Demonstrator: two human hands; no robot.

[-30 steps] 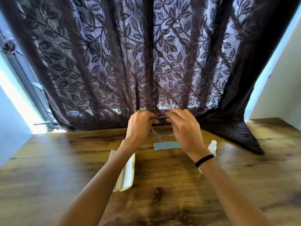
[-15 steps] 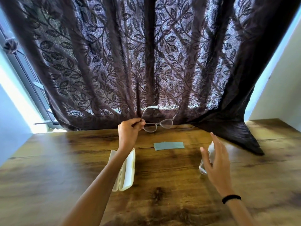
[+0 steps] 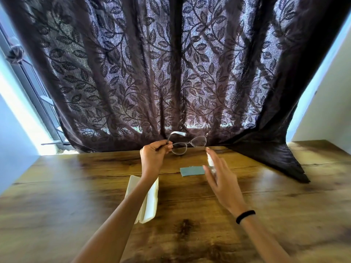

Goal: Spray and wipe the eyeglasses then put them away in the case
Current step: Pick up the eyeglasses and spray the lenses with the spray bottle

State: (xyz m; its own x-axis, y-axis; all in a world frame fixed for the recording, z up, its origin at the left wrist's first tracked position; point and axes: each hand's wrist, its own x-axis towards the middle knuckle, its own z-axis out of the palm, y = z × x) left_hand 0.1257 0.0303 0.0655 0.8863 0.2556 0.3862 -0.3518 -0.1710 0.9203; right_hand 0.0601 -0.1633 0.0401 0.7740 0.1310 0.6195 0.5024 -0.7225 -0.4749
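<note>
Above table [image 3: 284,205] — left hand [image 3: 152,158] pinches eyeglasses [image 3: 198,141]; right hand [image 3: 224,181] grips sprayer [image 3: 210,161]

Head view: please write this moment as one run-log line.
left hand: holds eyeglasses | right hand: holds spray bottle near lens | cloth: on table | case: open

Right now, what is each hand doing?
Left hand: pinching the eyeglasses by one arm.
Right hand: holding the spray bottle.
</note>
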